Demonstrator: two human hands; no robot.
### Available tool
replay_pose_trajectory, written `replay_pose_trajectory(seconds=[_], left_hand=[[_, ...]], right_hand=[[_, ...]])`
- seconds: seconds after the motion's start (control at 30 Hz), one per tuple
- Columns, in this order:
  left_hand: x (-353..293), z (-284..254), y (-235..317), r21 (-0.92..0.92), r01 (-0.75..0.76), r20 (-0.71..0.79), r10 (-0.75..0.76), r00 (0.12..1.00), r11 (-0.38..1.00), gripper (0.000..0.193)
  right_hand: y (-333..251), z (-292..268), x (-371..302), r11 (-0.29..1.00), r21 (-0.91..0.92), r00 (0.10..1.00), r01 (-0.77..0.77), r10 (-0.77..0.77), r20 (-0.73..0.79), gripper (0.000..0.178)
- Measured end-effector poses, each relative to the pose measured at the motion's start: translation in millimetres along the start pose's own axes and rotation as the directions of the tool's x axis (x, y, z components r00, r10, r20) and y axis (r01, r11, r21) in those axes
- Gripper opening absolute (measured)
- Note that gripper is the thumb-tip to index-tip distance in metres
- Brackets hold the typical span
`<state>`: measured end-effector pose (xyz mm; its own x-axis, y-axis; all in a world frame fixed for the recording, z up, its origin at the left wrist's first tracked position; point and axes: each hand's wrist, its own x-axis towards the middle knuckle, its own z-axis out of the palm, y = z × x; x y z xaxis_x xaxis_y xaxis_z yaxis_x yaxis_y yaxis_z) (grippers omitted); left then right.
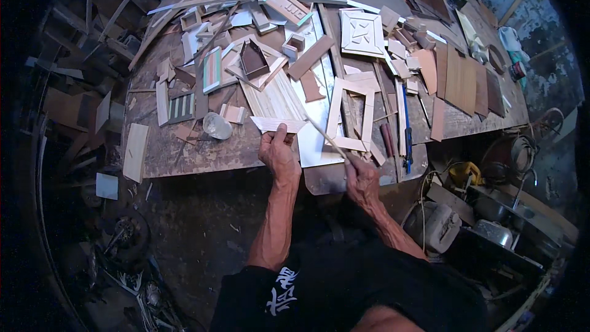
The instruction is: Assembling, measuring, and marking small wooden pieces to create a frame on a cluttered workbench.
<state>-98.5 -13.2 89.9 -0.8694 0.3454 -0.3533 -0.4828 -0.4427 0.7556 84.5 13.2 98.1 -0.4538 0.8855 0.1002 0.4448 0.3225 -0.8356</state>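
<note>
Veneer strip (278,124), pale and flat, pinched at its lower edge between thumb and fingers of the left hand (278,154), held just above the near edge of the workbench (184,154). Strip lies roughly level, its pointed left end toward a clear plastic cup (217,126). Right hand (361,178) clenched around the lower end of a thin wooden stick (324,136); stick slants up and to the left, its tip meeting the right end of the veneer strip. Whether tip and strip actually touch cannot be told.

Just right of the stick, an open frame of pale wood slats (353,114) lies on a light sheet. Beyond it, two dark pencils or rods (386,140) and a blue-handled tool (407,129) near the bench edge. Further back: a square carved white panel (362,33), a small dark triangular wooden box (252,60), a striped sample piece (211,69), brown veneer sheets (462,80) at the right. Offcuts and scraps litter the whole top.

Below the bench at right, a white plastic jerrycan (437,224) on the floor. The person's dark shirt (344,289) fills the lower edge.
</note>
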Motion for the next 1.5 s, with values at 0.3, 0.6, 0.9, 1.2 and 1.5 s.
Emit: replay_pose_trajectory(seconds=[0.3,0.6,0.9,1.2,1.5], left_hand=[[1,-6,-3,-0.015,-0.008,-0.009,0.007,1.000,1.000,0.011],[5,-10,-5,0.011,-0.020,-0.074,0.021,0.997,1.000,0.012],[1,-5,-4,0.005,0.050,-0.108,-0.049,0.993,0.999,0.009],[3,0,-6,0.032,0.016,-0.071,-0.013,0.997,0.999,0.007],[3,3,-5,-0.005,0.007,-0.090,-0.008,0.996,1.000,0.010]], right_hand=[[6,12,2,0.997,0.003,0.996,0.083,-0.083,-0.020,0.021],[0,17,-3,1.000,-0.015,0.993,-0.019,0.021,0.118,0.021],[4,19,-4,0.997,-0.027,0.997,0.071,-0.070,0.017,0.017],[1,19,2,0.986,-0.018,0.977,0.166,-0.167,-0.134,0.019],[12,21,-13,0.974,0.026,0.974,0.227,-0.227,-0.011,0.018]])
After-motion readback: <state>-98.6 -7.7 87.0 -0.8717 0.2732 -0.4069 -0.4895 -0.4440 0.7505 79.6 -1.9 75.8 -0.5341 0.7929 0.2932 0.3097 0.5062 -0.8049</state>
